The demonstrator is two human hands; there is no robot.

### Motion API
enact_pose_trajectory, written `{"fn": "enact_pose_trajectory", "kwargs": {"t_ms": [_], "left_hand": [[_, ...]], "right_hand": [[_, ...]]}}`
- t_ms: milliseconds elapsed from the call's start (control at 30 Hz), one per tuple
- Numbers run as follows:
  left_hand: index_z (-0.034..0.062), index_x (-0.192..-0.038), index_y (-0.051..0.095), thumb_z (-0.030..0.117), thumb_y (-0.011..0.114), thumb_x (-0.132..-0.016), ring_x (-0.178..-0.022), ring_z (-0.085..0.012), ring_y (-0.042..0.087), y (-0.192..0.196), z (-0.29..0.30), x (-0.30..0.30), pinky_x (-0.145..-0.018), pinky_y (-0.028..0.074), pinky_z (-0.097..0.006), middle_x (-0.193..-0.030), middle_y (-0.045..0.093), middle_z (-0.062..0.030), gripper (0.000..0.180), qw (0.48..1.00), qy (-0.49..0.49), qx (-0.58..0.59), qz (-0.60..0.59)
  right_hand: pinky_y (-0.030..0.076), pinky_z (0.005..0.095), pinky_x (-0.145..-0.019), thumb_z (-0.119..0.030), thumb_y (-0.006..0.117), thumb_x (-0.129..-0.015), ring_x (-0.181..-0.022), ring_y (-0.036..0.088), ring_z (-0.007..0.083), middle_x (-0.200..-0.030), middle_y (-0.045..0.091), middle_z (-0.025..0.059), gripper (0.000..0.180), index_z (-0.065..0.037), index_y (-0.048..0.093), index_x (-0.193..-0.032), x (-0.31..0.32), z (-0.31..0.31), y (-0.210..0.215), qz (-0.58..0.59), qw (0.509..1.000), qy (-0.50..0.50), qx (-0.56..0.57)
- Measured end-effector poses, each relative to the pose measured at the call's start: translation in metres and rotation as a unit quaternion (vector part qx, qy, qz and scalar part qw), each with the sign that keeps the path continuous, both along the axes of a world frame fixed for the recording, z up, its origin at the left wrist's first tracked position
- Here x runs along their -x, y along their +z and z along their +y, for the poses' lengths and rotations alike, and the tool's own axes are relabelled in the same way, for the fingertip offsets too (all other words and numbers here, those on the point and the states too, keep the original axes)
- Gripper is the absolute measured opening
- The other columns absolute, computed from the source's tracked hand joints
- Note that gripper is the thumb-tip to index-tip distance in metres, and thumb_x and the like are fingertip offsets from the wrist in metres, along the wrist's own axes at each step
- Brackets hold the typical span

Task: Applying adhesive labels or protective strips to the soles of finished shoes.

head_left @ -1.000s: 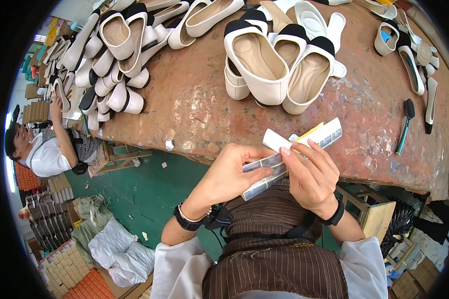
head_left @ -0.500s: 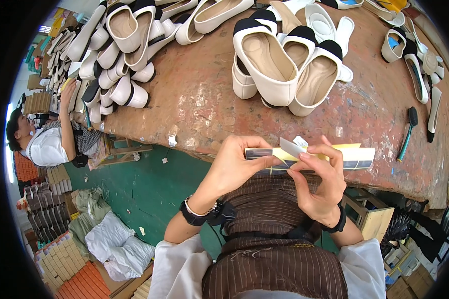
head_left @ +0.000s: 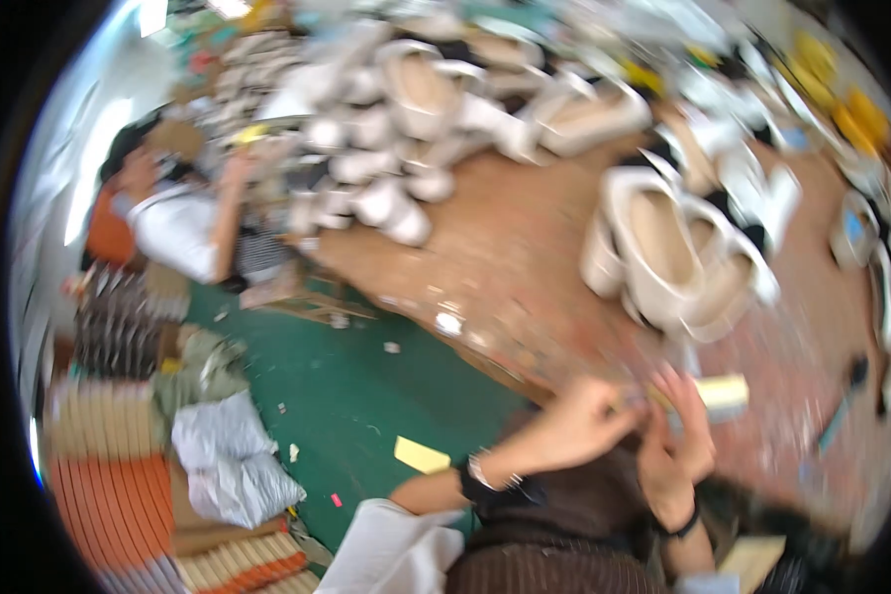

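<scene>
Motion smears both hands. My left hand (head_left: 604, 421) is closed, its fingertips meeting my right hand at the table's near edge; whether anything is pinched in it is blurred. My right hand (head_left: 678, 436) has its fingers bent around a flat strip of sticker sheet (head_left: 725, 394), pale yellow above and greyish below, which juts out to the right. A loose yellow slip of paper (head_left: 421, 454) shows beside my left forearm, over the green floor; whether it is in the air or lying there I cannot tell. White shoes (head_left: 653, 238) stand just beyond my hands.
A heap of white shoes (head_left: 386, 148) covers the table's far left. At right lies a brush with a teal handle (head_left: 840, 411), near more shoes and insoles (head_left: 861, 233). Another person (head_left: 178, 223) works at left. White sacks (head_left: 233, 460) and stacked boxes (head_left: 114, 505) fill the lower left.
The view has swung left, so table and shoes sit further right. My hands have come closer together. The yellow slip, now apart from my hands, shows at left.
</scene>
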State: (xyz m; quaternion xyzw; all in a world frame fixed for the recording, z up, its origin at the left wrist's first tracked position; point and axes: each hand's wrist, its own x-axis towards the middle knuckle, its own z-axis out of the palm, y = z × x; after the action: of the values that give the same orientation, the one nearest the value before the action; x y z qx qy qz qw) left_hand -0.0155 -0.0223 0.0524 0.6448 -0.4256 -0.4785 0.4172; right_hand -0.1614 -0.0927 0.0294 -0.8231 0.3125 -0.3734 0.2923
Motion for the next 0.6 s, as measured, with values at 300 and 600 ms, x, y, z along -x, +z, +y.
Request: {"fn": "enact_pose_trajectory", "kwargs": {"t_ms": [300, 600], "left_hand": [[-0.0108, -0.072, 0.054, 0.025, 0.052, -0.096, -0.051, -0.0378, 0.051, -0.033, -0.007, 0.03, -0.052, 0.039, -0.046, -0.059, 0.05, -0.0281, 0.043, 0.992, 0.078, 0.101, -0.017], [-0.0107, -0.072, 0.056, 0.027, 0.054, -0.093, -0.059, -0.0417, 0.06, -0.085, -0.029, 0.038, -0.054, 0.042, -0.048, -0.066, 0.056, -0.0304, 0.043, 0.982, 0.134, 0.12, -0.052]], "right_hand": [[0.058, 0.0341, -0.082, -0.006, 0.064, -0.093, -0.094, 0.071, 0.0257, -0.115, 0.069, 0.0158, 0.055, 0.007, 0.039, -0.14, 0.01, 0.002, -0.009, -0.065, 0.997, 0.007, 0.028], [0.058, 0.033, -0.072, -0.009, 0.071, -0.089, -0.084, 0.072, 0.0256, -0.099, 0.073, 0.0154, 0.053, 0.006, 0.048, -0.134, 0.001, -0.001, -0.013, -0.031, 0.983, -0.051, 0.173]]}}
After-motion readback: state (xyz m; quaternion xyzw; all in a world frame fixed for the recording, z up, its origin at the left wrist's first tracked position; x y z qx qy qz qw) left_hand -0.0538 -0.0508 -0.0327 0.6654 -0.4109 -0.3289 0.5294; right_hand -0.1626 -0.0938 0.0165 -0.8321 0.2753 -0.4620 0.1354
